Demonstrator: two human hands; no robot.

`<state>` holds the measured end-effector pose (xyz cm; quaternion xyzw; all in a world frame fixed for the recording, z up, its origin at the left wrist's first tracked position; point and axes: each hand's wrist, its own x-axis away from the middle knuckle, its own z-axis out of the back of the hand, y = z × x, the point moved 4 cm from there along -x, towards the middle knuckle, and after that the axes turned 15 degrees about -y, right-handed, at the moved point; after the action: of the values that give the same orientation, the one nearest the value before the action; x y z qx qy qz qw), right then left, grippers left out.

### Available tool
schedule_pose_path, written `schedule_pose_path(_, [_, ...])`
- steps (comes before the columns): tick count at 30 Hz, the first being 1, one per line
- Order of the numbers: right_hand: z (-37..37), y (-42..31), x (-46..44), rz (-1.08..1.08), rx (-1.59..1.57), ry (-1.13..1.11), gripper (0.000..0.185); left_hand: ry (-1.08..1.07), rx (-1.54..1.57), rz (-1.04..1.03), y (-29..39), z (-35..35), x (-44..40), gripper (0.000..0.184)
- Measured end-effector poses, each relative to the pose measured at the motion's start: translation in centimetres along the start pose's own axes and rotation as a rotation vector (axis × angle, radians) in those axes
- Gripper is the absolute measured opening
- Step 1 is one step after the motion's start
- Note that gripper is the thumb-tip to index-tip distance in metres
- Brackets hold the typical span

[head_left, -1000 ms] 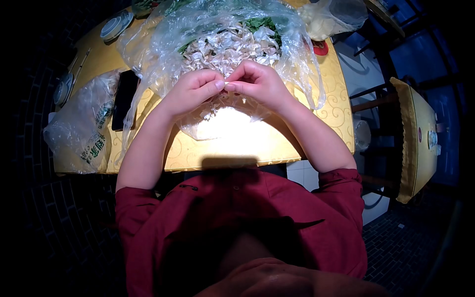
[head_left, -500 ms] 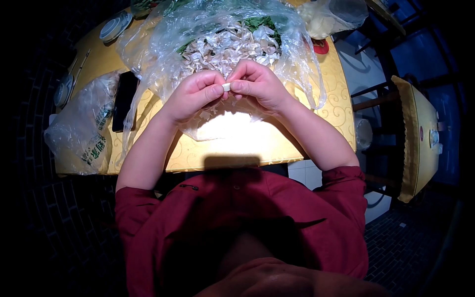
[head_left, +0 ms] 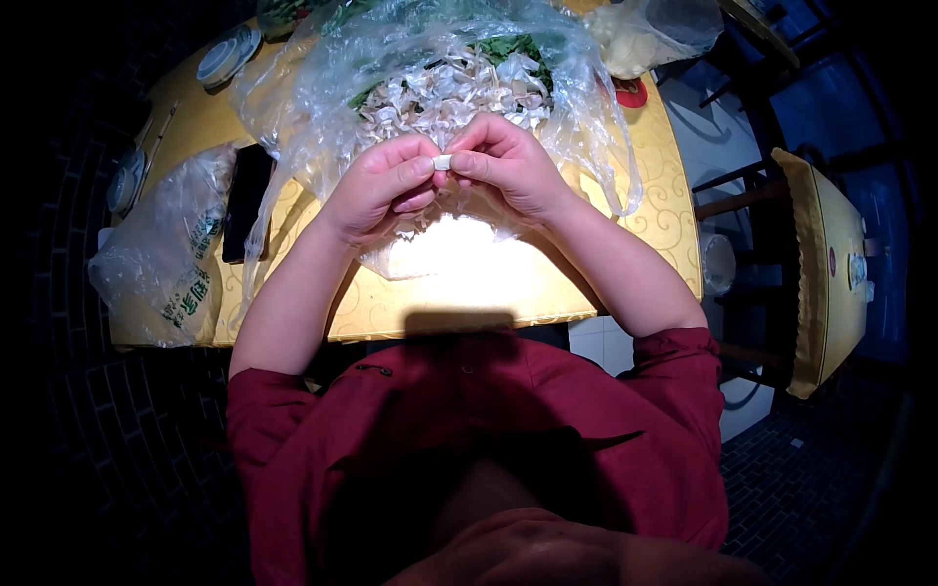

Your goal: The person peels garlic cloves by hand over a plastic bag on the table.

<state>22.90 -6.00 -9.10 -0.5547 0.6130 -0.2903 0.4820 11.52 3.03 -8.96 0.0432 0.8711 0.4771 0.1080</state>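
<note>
My left hand (head_left: 386,190) and right hand (head_left: 508,168) are both closed at the fingertips, gripping one small pale piece (head_left: 443,162) between them. Just beyond my hands lies a heap of papery peelings (head_left: 454,93) with green leaves (head_left: 513,46), inside a clear plastic bag (head_left: 337,63). A dark phone-like object (head_left: 247,205) rests left of my left hand on the yellow tablecloth (head_left: 381,311).

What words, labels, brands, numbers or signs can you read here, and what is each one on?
Nothing can be quoted with certainty.
Clear plastic bag with green print, at the table's left: large green characters, creased and blurred, plus smaller ones above; neither legible.
Yellow cloth with a scalloped edge, at far right: a small reddish oval mark, too small to tell whether it holds lettering.
Small pale piece between the hands: no writing visible.
</note>
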Motion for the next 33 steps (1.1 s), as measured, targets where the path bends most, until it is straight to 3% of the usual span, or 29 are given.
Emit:
schedule_pose_path(5, [0.0,-0.5,-0.1,0.021,0.276,-0.017,0.011,0.048,-0.075,0.014,0.2,0.3,0.1,0.008])
schedule_pose_path(10, [-0.1,-0.4,-0.1,-0.001,0.190,-0.013,0.011,0.124,-0.283,0.045,0.2,0.4,0.0,0.006])
schedule_pose_path(16, [0.2,-0.3,-0.2,-0.040,0.139,0.053,0.011,0.136,-0.290,0.054,0.9,0.4,0.2,0.013])
schedule_pose_path(20, [0.2,-0.5,0.1,-0.126,0.128,0.024,0.011,0.163,-0.508,0.091,0.9,0.1,0.0,0.013])
schedule_pose_path(25, [0.1,0.5,0.2,-0.147,-0.316,0.023,0.009,0.114,-0.424,0.061,0.4,0.1,0.1,0.011])
schedule_pose_path(33, [0.3,1.6,0.4,-0.213,-0.574,0.072,0.010,0.112,-0.804,-0.011,0.5,0.9,0.1,0.013])
